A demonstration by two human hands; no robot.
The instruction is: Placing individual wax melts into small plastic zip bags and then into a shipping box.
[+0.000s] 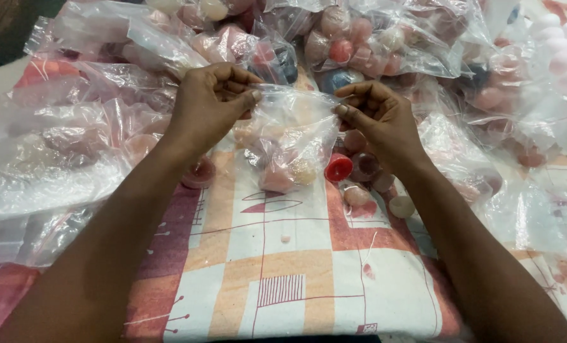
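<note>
Left hand (210,105) and right hand (375,114), fingers pinched.

bag (293,136) between hands | candles (366,184) beneath (on cloth (283,254)) | bags behind

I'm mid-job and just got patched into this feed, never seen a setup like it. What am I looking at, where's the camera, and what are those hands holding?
There is one picture, taken by a camera worn on a person's head and looking down at their own two bare hands; no machine is involved. The left hand and the right hand each pinch one end of the top edge of a small clear plastic bag, holding it up between them. Inside the bag are small round pieces in pink and cream, which look like little candles. Below is a patterned cloth in pink, peach and white. A few loose pieces lie on it, among them a red one. Around the hands, more clear bags filled with similar pieces are piled up, and on the left lie flatter clear bags.
</note>
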